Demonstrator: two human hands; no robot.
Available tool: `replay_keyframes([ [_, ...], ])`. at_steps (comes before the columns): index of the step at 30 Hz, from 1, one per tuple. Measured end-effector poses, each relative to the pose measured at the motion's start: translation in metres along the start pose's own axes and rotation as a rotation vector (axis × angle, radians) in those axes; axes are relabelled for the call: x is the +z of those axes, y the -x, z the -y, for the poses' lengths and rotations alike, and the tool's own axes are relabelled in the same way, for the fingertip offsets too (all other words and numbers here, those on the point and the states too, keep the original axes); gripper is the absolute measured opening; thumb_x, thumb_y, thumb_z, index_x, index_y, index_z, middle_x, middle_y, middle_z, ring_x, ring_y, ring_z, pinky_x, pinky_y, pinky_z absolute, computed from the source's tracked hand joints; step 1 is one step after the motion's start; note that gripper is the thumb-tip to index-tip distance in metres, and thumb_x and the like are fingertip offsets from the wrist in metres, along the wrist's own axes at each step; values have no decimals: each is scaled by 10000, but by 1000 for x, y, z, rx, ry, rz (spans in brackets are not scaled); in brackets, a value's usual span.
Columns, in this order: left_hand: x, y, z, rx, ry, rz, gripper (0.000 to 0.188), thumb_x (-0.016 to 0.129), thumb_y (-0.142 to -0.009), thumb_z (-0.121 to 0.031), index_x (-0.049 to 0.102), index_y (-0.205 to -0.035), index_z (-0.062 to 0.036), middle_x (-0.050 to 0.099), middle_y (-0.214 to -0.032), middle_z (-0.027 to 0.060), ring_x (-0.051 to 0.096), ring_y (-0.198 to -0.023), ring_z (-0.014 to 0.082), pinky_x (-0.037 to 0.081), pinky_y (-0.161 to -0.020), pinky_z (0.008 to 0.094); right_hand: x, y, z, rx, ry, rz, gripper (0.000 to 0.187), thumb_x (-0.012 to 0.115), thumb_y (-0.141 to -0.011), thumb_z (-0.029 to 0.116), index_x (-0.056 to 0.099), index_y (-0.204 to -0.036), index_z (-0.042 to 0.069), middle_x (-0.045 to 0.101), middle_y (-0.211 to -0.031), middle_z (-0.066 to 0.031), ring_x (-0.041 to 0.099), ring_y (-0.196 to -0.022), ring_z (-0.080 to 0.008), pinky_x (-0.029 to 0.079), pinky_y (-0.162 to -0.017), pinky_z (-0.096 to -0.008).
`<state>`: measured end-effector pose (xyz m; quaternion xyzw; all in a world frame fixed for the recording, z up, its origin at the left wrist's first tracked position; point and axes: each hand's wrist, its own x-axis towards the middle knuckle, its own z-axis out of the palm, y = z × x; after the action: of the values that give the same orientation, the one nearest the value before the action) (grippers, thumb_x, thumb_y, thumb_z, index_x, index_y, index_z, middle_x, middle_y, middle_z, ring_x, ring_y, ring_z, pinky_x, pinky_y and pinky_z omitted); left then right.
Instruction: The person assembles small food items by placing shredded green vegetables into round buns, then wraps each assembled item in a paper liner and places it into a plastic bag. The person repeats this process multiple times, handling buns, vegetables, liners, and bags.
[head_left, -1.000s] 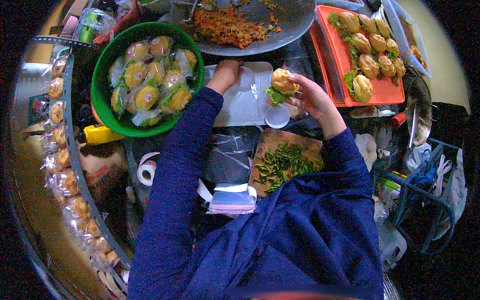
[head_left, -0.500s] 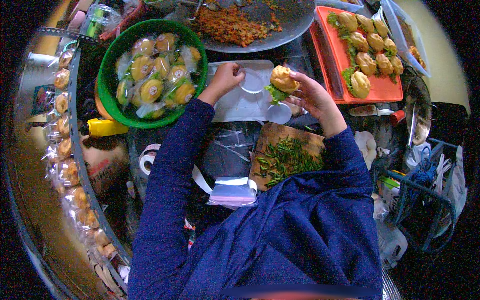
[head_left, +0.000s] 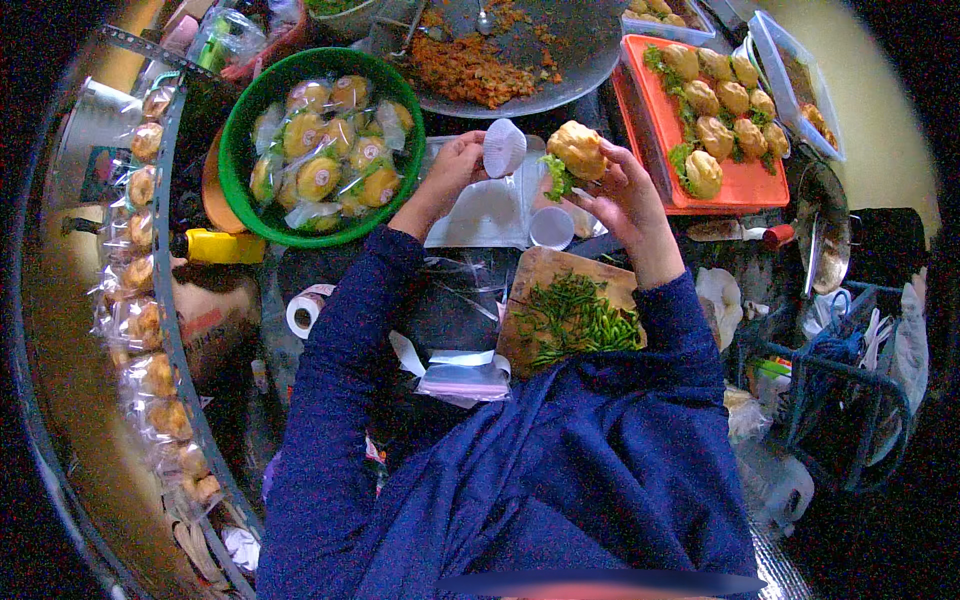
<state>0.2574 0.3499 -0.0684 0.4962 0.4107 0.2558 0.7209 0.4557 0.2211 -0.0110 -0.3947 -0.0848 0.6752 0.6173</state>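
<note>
My left hand (head_left: 453,179) pinches a white paper baking cup (head_left: 504,149) by its edge, raised above the white tray (head_left: 470,222). My right hand (head_left: 628,203) is closed on a golden filled pastry puff (head_left: 577,150), with green lettuce sticking out at its lower left side. A narrow gap separates the cup from the puff. Below my right hand, near the tray's right side, sits a stack of white paper cups (head_left: 551,228). More filled puffs with lettuce stand in rows on the orange tray (head_left: 737,188) at the right.
A green basket (head_left: 237,190) of bagged puffs stands at the left. Behind is a wide pan (head_left: 567,85) with orange-brown filling. Nearer me lie a cutting board (head_left: 514,345) with chopped green chillies, plastic bags (head_left: 462,378) and a tape roll (head_left: 300,314). A knife (head_left: 730,231) lies at the right.
My left hand has lifted the paper cup off the tray and turned it on edge, toward the puff. My right hand still holds the puff. The whole view has shifted slightly.
</note>
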Motion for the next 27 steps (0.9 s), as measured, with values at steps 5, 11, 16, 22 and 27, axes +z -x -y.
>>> replay_keyframes([
  [5, -3, 6, -2, -9, 55, 8, 314, 346, -934, -123, 518, -1166, 1, 632, -1046, 132, 648, -899, 208, 533, -823, 335, -3, 7, 2, -8, 22, -13, 504, 642, -822, 344, 529, -1222, 59, 582, -1189, -110, 551, -1105, -244, 446, -944, -434],
  [11, -8, 7, 9, 54, 163, 137, 288, 363, -978, -171, 532, -1134, 1, 648, -1024, 144, 653, -874, 221, 542, -795, 323, -2, 6, 1, -32, 16, -2, 516, 645, -817, 345, 524, -1229, 58, 584, -1183, -107, 554, -1099, -240, 449, -934, -414],
  [16, -19, -3, 26, 138, -137, 41, 278, 498, -943, -228, 552, -1094, -1, 661, -959, 145, 657, -792, 224, 548, -735, 319, 0, -8, 4, -15, 26, -20, 502, 661, -807, 320, 527, -1217, 63, 581, -1187, -101, 546, -1109, -233, 435, -948, -423],
  [22, -52, -22, 59, 298, -1113, -192, 341, 617, -827, -252, 582, -1026, 23, 654, -881, 203, 636, -777, 365, 517, -742, 432, -17, -12, 7, -66, -42, -107, 517, 630, -835, 320, 491, -1258, 58, 534, -1250, -118, 528, -1125, -265, 406, -999, -473],
  [27, -46, -31, 79, 560, -1243, -346, 280, 599, -798, -246, 663, -935, -10, 656, -868, 213, 619, -881, 391, 470, -835, 488, -29, -8, 8, -60, -19, -170, 522, 642, -828, 327, 499, -1253, 58, 539, -1241, -117, 525, -1128, -258, 420, -991, -444],
])
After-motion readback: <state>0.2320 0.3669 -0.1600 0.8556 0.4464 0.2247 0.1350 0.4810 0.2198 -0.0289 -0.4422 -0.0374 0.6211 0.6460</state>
